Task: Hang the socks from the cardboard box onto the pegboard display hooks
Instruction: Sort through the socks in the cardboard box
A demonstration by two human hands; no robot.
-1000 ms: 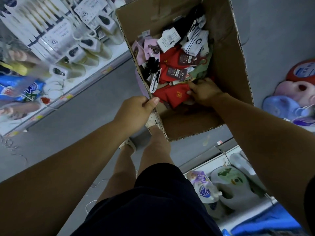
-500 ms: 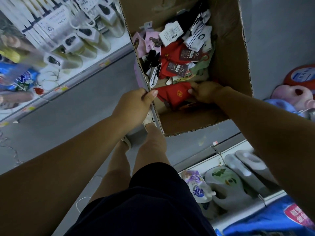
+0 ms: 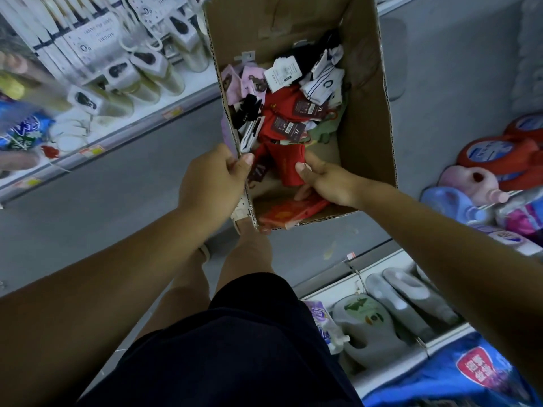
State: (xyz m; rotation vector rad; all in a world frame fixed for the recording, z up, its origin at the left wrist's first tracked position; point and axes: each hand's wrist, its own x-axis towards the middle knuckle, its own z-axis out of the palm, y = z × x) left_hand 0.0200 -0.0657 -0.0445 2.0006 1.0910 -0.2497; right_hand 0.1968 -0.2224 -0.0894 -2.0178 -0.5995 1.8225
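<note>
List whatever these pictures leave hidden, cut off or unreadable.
All in the head view:
1. Pegboard hooks: nowhere in frame.
2. Box: far end cut off by the top edge.
3. Sock tags: print too small to read.
4. Right hand: fingers partly hidden behind the red sock it holds.
5. Left shelf goods: blurred.

Grey floor (image 3: 117,186) between seemingly stocked shop shelves (image 3: 133,124).

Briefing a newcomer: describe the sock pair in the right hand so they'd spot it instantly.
Find the open cardboard box. At its near end, the right hand pinches a red sock pair. It alone is held; other red pairs lie loose.
</note>
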